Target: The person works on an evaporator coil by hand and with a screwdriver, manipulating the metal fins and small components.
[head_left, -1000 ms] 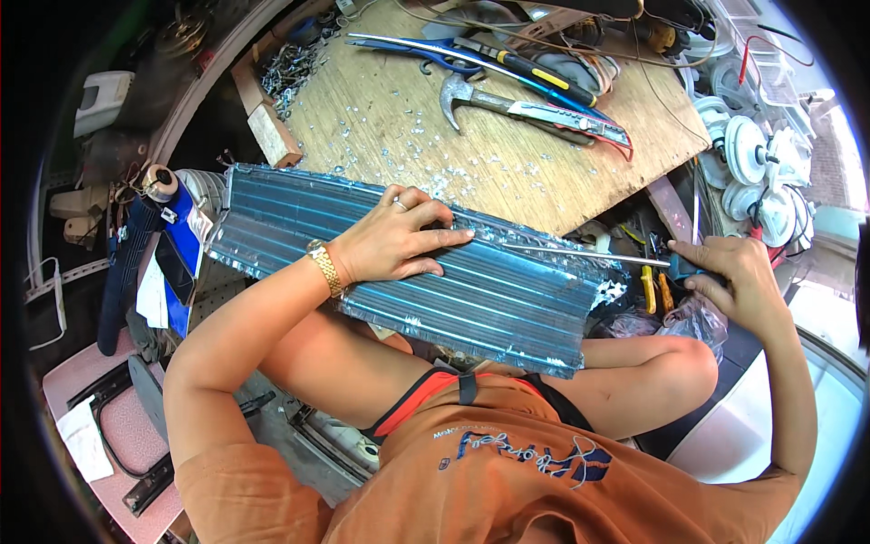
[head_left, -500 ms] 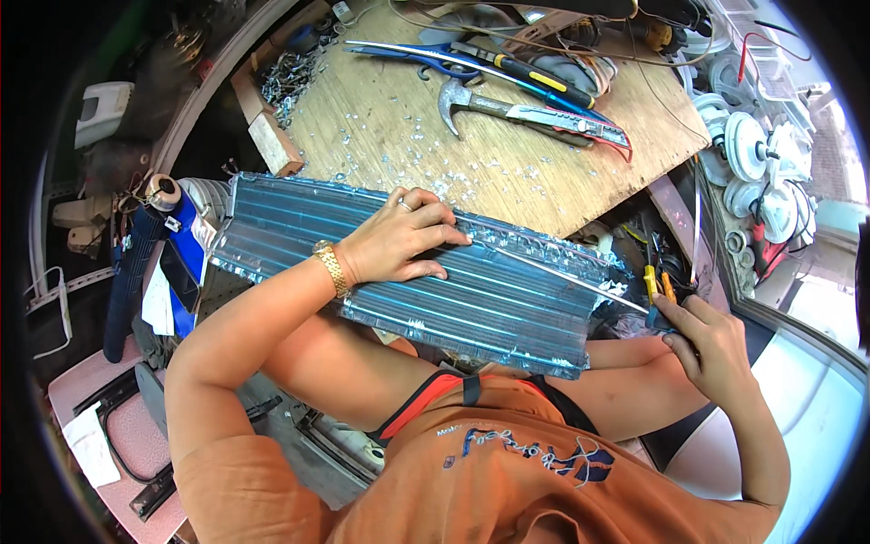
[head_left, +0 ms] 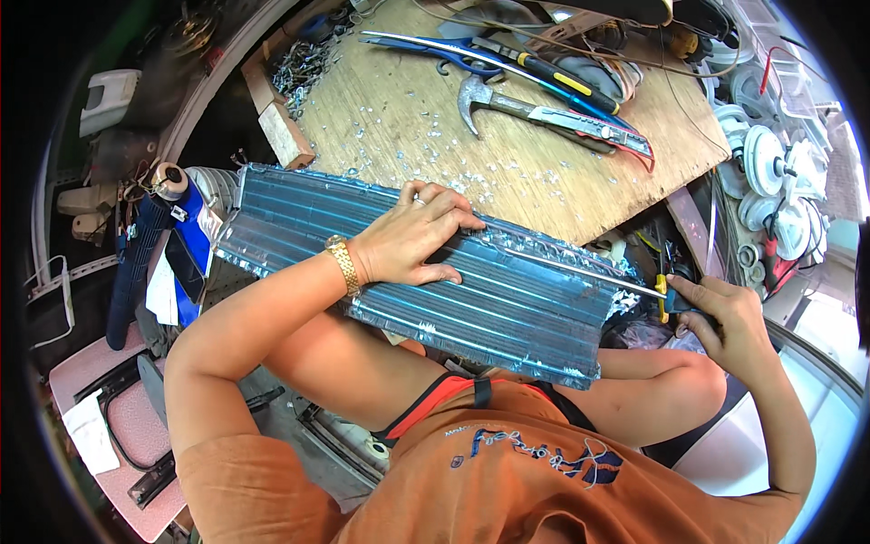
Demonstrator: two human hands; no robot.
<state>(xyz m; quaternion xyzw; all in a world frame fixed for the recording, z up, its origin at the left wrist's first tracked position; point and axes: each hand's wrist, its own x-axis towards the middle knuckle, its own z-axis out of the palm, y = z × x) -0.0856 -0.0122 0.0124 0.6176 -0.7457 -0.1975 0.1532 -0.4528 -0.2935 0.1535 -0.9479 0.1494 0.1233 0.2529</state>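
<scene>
Across my lap and against the wooden board lies a long finned metal coil panel [head_left: 507,308], dark with bluish ridges and ragged edges. My left hand [head_left: 417,234] lies spread on its upper middle, thumb apart from the fingers, pressing on the fins. At the right, my right hand [head_left: 725,317] is closed round the blue handle of a long screwdriver [head_left: 589,272]. Its shaft runs leftward along the panel's far edge, and the tip sits near my left fingertips. Part of the handle is hidden by the fingers and by a yellow handle beside it.
A wooden board [head_left: 390,109] with scattered metal flakes carries a claw hammer [head_left: 494,102], a utility knife [head_left: 589,125] and other tools. Screws [head_left: 304,77] are heaped at its left corner. White plastic discs [head_left: 764,159] are stacked at the right; a pink seat [head_left: 131,408] stands lower left.
The view has shifted slightly, moving the scene rightward. The screwdriver lies closer along the panel's far edge, and my right hand has risen a little. My left hand keeps its place on the panel.
</scene>
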